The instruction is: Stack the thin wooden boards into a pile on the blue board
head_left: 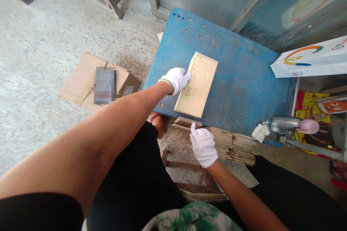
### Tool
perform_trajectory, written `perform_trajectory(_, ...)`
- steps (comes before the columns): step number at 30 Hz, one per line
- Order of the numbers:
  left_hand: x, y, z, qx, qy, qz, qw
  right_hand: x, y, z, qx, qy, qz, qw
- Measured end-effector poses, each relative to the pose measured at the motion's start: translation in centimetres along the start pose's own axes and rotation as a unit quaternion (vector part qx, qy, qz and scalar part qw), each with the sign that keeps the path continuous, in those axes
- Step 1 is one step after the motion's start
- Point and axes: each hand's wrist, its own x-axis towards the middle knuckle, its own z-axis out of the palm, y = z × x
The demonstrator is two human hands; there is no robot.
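A pale rectangular board (197, 86) lies on a blue textured platform (238, 79). My left hand (177, 79), in a white glove, rests against the board's left edge with its fingers curled on it. My right hand (203, 146), also in a white glove, lies on a low stack of thin wooden boards (233, 146) at the platform's near edge, fingers bent over the top piece. Whether it grips that piece is unclear.
A flattened cardboard box (81, 79) lies on the concrete floor to the left. A spray bottle (284, 125) and colourful packaging sit at the right, with a white paper bag (311, 61) above. A wooden frame (195, 180) stands below between my legs.
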Motion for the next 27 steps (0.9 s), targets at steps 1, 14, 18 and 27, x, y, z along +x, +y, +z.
perform_trajectory(1, 0.0, 0.0, 0.0, 0.002, 0.000, 0.001, 1.000, -0.7, -0.1, 0.3, 0.013, 0.008, -0.002, 1.000)
perform_trajectory(14, -0.2, 0.5, -1.7, -0.026, 0.037, 0.025, 0.999, 0.4, 0.8, 3.4, 0.256, -0.086, 0.075, 0.960)
perform_trajectory(18, -0.6, 0.3, -2.7, -0.074, 0.083, 0.053, 0.992, 2.1, 1.5, -1.1, 0.303, -0.122, 0.103, 0.940)
perform_trajectory(27, -2.4, 2.5, -3.5, -0.271, -0.041, 0.060, 0.960, 7.7, 8.4, -15.3, 0.465, -0.152, 0.195, 0.850)
